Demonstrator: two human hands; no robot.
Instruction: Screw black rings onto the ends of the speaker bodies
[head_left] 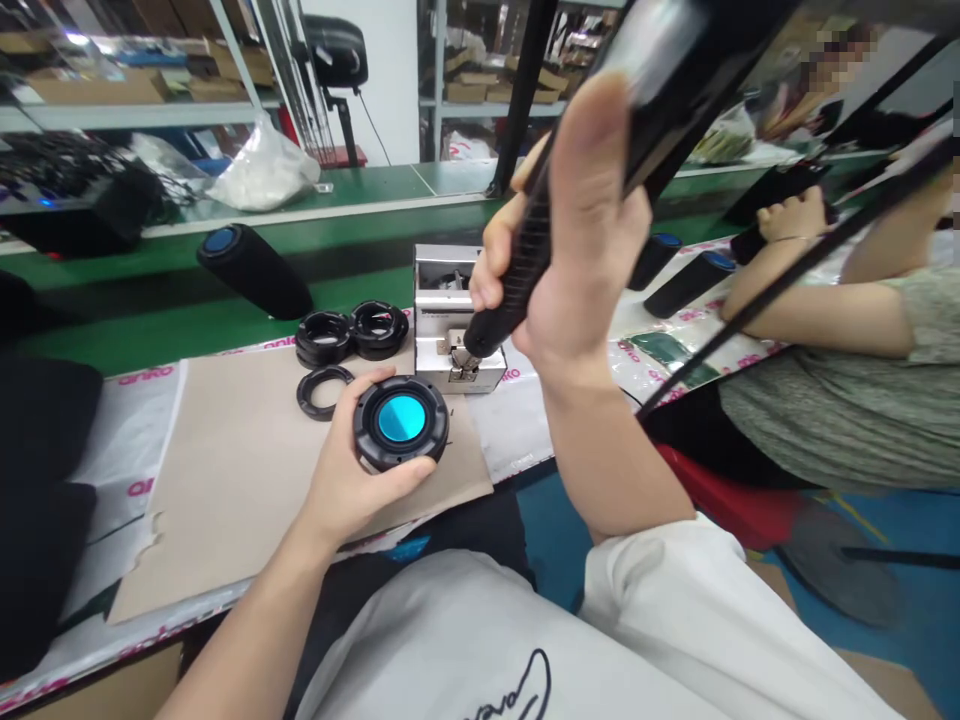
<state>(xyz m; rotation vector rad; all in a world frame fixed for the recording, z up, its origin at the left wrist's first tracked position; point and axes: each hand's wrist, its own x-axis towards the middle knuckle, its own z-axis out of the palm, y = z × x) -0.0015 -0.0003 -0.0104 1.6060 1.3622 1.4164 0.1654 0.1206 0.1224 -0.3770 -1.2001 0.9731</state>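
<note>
My left hand (360,470) is wrapped round the sides of a black cylindrical speaker (367,425), whose blue round end faces up above the brown cardboard sheet (225,470). Raised at the upper right, my right hand (585,220) grips a black electric screwdriver (517,270), its tip pointing down and left. That tip is over the front of a metal screw feeder box (439,320). Beyond my left hand lie several black rings (322,392), two of the stacks side by side.
A black speaker (255,270) leans on the green bench at the back left. More speakers (690,284) lie at the right, near another person's arm (817,310). A plastic bag (266,170) sits on the rear ledge. A dark bar crosses the right side.
</note>
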